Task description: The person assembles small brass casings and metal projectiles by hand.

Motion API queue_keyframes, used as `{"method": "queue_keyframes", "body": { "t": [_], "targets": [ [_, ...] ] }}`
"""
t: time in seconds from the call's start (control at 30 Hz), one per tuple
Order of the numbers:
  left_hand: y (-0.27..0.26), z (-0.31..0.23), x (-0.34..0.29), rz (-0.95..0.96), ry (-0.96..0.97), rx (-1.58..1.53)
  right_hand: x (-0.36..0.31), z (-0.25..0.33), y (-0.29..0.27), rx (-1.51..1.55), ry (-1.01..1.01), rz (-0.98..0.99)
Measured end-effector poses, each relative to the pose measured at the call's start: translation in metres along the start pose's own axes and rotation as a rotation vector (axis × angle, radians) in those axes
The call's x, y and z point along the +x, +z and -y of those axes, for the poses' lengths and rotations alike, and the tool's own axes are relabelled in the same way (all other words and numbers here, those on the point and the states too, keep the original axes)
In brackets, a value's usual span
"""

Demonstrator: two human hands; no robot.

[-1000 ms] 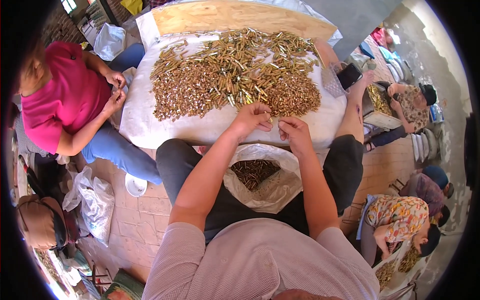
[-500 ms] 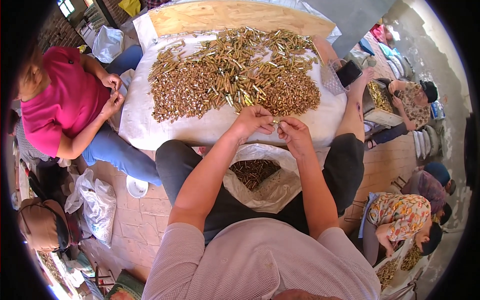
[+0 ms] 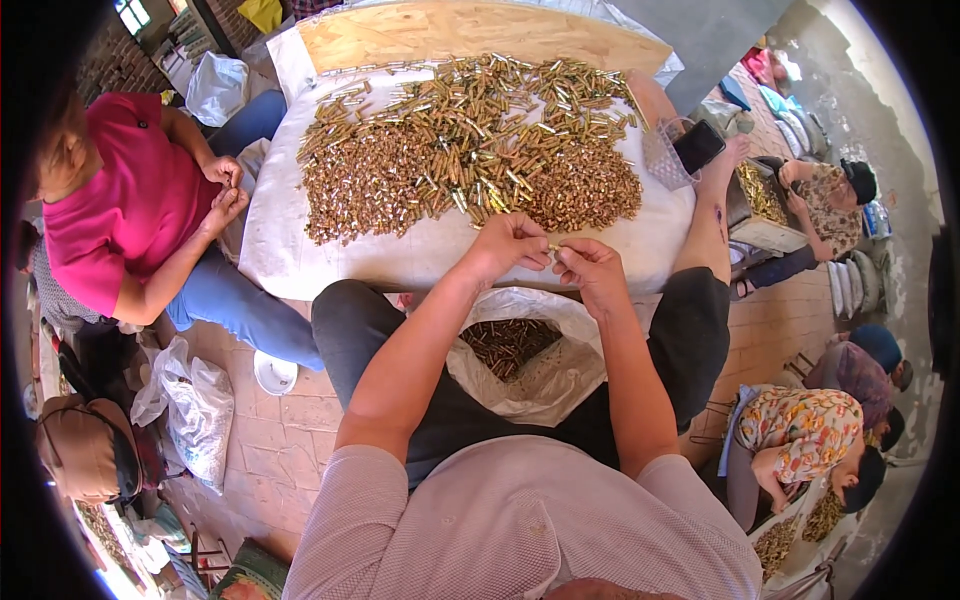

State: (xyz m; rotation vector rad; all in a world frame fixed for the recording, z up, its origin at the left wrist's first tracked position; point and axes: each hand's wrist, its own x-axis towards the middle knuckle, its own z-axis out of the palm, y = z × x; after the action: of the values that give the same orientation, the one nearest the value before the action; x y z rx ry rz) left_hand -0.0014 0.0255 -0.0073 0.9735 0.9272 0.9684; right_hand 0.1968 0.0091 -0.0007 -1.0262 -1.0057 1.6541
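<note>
Over the near edge of the table, my left hand (image 3: 512, 243) and my right hand (image 3: 590, 268) meet fingertip to fingertip. Between them they pinch a small brass-coloured piece (image 3: 556, 248), mostly covered by the fingers, so its exact kind does not show. Just beyond lies a wide heap of slim gold-coloured metal tubes (image 3: 480, 140). Short copper-coloured pieces form one pile (image 3: 365, 185) on the left and another pile (image 3: 585, 190) on the right. Below my hands, between my knees, a white sack (image 3: 560, 375) gapes around many slim, dark brownish pieces (image 3: 508, 347).
A wooden board (image 3: 480, 35) borders the white-covered table (image 3: 340, 265) at the back. At left sits a co-worker in a pink shirt (image 3: 130, 180), near a white bowl (image 3: 274, 373) and plastic bag (image 3: 198, 420). On the right are a phone (image 3: 698, 147) and other people.
My hands stay nearly in place, with the fingers shifting slightly around the small brass-coloured piece. The co-worker's hands at left have moved a little. The piles look the same.
</note>
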Motion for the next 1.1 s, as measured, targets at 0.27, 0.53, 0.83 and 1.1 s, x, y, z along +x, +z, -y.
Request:
{"method": "queue_keyframes", "body": {
  "t": [0.27,0.53,0.83,1.1],
  "targets": [
    [-0.001,0.002,0.002,0.009,0.039,0.04,0.001,-0.005,-0.001,0.024,0.02,-0.019],
    [0.015,0.004,-0.005,0.035,-0.006,0.047,0.001,-0.01,-0.012,0.288,0.132,0.073],
    [-0.04,-0.01,-0.001,-0.374,0.219,0.877,-0.007,0.003,-0.015,-0.116,0.173,0.352],
    [-0.045,-0.006,0.009,-0.601,-0.003,1.301,0.03,-0.021,-0.04,-0.963,-0.225,0.074]
  ]
}}
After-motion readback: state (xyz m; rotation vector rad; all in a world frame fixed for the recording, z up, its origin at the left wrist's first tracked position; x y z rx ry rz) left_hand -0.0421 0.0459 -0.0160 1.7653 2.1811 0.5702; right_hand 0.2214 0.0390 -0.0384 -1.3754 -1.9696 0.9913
